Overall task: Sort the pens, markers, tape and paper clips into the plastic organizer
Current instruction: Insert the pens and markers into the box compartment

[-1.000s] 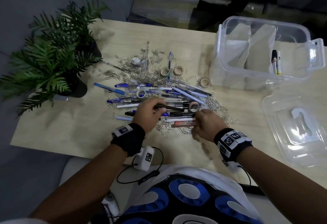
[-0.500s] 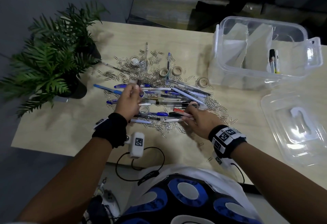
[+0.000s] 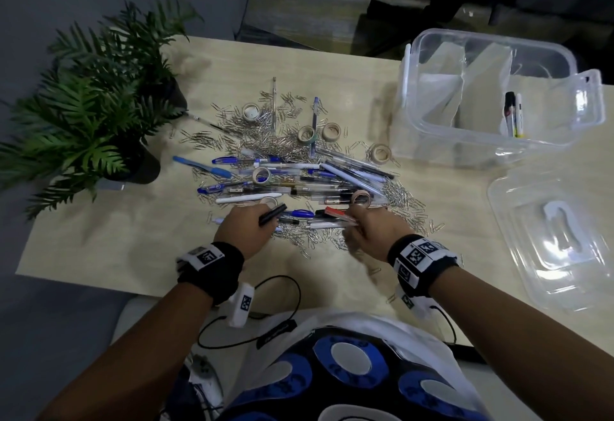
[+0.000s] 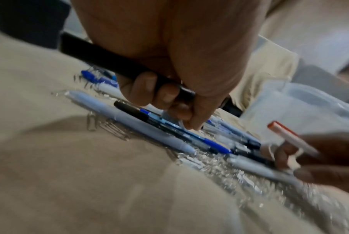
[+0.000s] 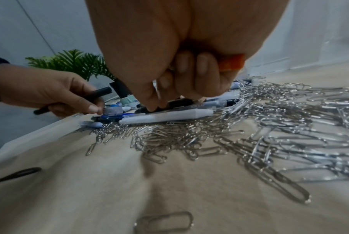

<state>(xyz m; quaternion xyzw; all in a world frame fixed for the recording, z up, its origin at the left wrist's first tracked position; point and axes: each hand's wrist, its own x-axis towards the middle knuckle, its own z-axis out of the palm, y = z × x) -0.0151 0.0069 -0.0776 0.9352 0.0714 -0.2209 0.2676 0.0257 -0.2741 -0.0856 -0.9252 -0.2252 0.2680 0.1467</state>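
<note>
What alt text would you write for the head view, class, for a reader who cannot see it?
Two hands work a pile of pens and silver paper clips on a pale wooden table: the left hand grips a black marker, the right hand a red-capped pen. A clear plastic organizer stands at the far right.

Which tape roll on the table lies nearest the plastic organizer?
The beige tape roll lying alone at the pile's right edge, just short of the clear plastic organizer; every other roll sits farther left, among the pens and clips.

Pale wooden table (image 3: 99,248) — pens, paper clips (image 3: 403,199) (scattered), organizer (image 3: 491,141), plant (image 3: 89,111).
</note>
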